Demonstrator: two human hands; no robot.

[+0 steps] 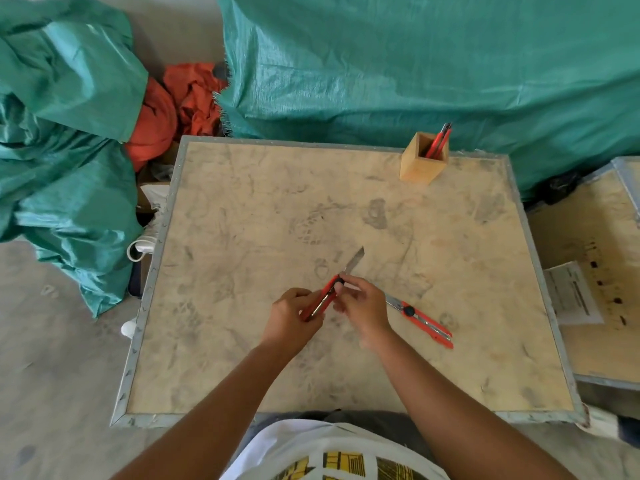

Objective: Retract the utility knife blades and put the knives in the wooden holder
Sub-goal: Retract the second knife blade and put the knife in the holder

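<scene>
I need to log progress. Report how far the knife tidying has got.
Done: red knives already stand in the wooden holder. In hand: the left hand grips a knife with its blade still out, the right hand at its slider. Left: another knife lies on the table.

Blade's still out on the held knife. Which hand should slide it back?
Right. The right hand already has its fingers at the black slider of the held knife, while the left hand grips the handle's rear end. The blade points away from both hands.
</scene>
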